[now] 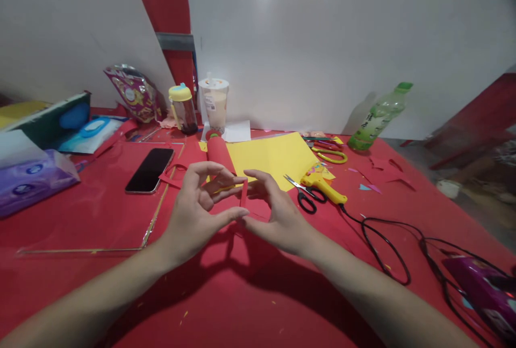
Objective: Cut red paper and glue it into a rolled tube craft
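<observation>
Lower end of red strip (244, 193) unseen between left hand (193, 214) and right hand (280, 216), purple packet (484, 286) partly beyond right edge.

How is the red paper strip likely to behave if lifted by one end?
The strip looks thin and narrow, so probably very light and floppy, drooping unless supported. Held upright between the left hand and right hand, it stands straight, so perhaps slightly stiff. It would likely crease easily.

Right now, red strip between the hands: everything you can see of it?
The red paper strip is narrow, thin and plain, like craft paper. It stands about upright above the red table, with the left hand and right hand each pinching it, index fingers at the top end, thumbs at the bottom. Its lower end is partly hidden.
</observation>
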Demonstrator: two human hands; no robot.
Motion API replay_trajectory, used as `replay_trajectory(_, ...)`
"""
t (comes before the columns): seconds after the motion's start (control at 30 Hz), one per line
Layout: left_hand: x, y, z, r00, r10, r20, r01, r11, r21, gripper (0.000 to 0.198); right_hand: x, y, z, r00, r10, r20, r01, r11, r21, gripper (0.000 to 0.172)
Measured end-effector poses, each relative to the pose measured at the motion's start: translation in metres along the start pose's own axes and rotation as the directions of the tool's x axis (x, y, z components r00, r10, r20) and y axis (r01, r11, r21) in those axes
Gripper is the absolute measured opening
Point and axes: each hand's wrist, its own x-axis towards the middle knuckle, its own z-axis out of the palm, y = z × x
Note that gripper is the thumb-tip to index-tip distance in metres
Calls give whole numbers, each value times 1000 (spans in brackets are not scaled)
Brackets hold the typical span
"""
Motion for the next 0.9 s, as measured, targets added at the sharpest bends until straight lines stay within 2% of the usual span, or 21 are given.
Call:
replay_trajectory(0.27, 0, 1, -1, 1000, 14, 21, -14, 1000, -3, 47, 0, -1, -3, 999, -49, 10, 50, 994, -93, 51)
replay_trajectory(0.5, 1, 3, -1, 999, -48, 13, 49, 997, -60, 49, 0, -1, -1, 989, -147, 2, 147, 985, -92, 52)
replay_trajectory(0.63, 2, 3, 0, 997, -73, -26, 71, 993, -90, 50, 0, 2, -1, 979, -205, -13, 203, 974, -103, 43)
replay_trajectory(0.9, 2, 2, -1, 994, -104, -15, 101, 985, -140, 50, 1, 1, -1, 971, -238, -3, 235, 962, -138, 43)
